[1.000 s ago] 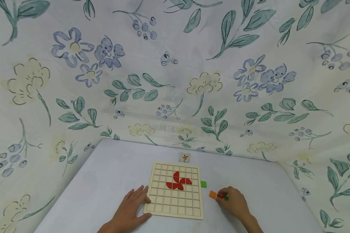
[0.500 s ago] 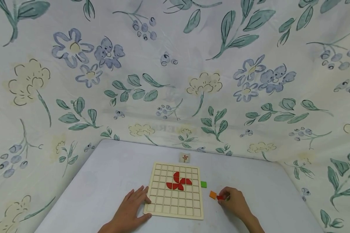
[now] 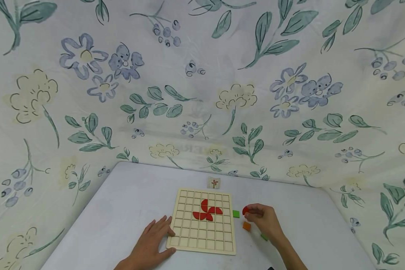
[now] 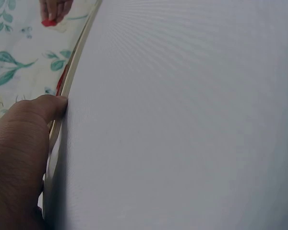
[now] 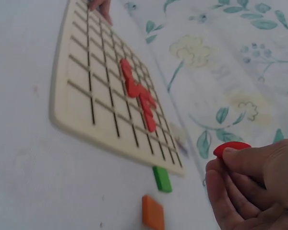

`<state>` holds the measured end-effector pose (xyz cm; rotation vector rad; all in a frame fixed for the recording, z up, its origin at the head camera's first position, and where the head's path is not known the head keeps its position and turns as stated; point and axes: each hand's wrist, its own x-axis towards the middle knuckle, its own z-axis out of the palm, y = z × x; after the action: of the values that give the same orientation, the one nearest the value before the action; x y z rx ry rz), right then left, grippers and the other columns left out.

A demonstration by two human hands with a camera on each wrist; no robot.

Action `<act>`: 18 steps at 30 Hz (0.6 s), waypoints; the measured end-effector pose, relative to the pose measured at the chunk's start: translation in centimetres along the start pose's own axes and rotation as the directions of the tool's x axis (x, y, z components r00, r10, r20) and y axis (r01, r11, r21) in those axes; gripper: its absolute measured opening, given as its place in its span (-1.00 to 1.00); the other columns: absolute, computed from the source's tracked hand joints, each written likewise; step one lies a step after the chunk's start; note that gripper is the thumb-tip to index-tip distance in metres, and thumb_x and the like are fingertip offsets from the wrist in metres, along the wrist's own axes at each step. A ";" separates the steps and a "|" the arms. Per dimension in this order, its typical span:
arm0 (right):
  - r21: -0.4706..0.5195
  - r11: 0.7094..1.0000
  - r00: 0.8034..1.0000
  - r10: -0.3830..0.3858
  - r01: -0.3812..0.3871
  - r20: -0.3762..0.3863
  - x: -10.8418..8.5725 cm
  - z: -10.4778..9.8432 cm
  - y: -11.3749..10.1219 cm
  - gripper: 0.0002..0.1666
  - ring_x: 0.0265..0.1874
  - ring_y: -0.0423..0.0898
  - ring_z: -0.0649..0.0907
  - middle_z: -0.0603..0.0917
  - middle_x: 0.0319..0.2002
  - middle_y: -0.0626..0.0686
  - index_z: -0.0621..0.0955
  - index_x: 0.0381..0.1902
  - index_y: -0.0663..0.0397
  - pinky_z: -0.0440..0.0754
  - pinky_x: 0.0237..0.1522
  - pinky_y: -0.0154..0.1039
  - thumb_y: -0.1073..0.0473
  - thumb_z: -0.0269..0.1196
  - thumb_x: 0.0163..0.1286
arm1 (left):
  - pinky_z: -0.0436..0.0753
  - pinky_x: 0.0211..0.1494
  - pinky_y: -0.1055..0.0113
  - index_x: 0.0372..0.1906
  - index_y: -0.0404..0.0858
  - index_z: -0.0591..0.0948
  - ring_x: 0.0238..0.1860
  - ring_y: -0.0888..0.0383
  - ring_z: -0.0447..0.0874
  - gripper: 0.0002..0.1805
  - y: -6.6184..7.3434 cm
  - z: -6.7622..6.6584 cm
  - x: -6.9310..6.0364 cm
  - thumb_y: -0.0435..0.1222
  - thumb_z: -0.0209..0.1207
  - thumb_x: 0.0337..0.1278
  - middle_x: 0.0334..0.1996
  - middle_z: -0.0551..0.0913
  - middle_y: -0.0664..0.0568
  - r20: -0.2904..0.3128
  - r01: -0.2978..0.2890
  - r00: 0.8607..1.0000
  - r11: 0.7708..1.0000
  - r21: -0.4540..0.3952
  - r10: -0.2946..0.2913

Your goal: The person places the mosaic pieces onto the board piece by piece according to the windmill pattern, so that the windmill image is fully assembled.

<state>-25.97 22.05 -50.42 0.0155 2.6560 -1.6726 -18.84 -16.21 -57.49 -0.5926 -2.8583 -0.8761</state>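
My right hand (image 3: 264, 221) pinches a red curved piece (image 5: 230, 147) between thumb and fingers, raised off the table to the right of the pale wooden grid board (image 3: 185, 240). On the board several red pieces (image 3: 204, 205) form a pinwheel in the upper middle. My left hand (image 3: 152, 240) rests with spread fingers along the board's left edge, its thumb near the lower left corner. In the left wrist view, the thumb (image 4: 50, 106) touches the board's rim. The exact outline of the held piece is partly hidden by the fingers.
A green square tile (image 3: 236, 213) lies beside the board's right edge. Nearby is an orange tile (image 3: 246, 226). Another green piece (image 3: 264, 237) shows partly under the right wrist. A small pattern card (image 3: 214, 182) lies behind the board. Floral cloth hangs beyond the table's back edge.
My right hand has picked up the red piece from beside the orange tile and moved it away from me, uncovering part of a green piece. The left hand stays put.
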 end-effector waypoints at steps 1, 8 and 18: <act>0.043 0.999 1.000 0.011 -0.011 -0.003 0.1 0.1 -0.3 -0.74 -0.28 0.03 0.73 0.71 -0.27 0.10 0.65 -0.12 0.29 0.74 -0.23 -0.18 0.47 0.34 0.20 | 0.04 0.45 -0.16 -0.14 0.16 0.46 0.45 -0.10 0.16 -0.63 0.0 0.0 0.0 0.12 0.33 0.04 0.42 0.32 -0.09 -0.001 0.001 1.000 1.000 0.003 -0.001; 0.167 0.985 0.999 -0.031 0.033 -0.017 0.2 0.9 -2.2 -0.74 -0.25 0.14 0.73 0.72 -0.28 0.15 0.64 -0.10 0.29 0.73 -0.23 -0.22 0.42 0.36 0.23 | 0.02 0.46 -0.14 -0.14 0.17 0.46 0.46 -0.08 0.15 -0.62 0.0 0.1 0.1 0.09 0.36 0.00 0.43 0.31 -0.07 0.001 0.014 1.000 1.000 0.008 -0.014; 0.278 0.957 0.993 -0.100 0.077 0.068 0.9 2.8 -3.0 -0.74 -0.13 0.27 0.68 0.61 -0.13 0.22 0.64 -0.04 0.35 0.71 -0.08 -0.13 0.51 0.21 0.32 | 0.05 0.44 -0.18 -0.15 0.18 0.46 0.44 -0.11 0.19 -0.62 0.0 0.2 0.1 0.11 0.36 -0.01 0.41 0.34 -0.08 -0.020 -0.004 1.000 1.000 0.006 0.004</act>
<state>-26.90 18.25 -48.94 -0.1703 2.3788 -2.0099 -18.98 -16.05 -57.67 -0.5849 -2.8399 -0.8675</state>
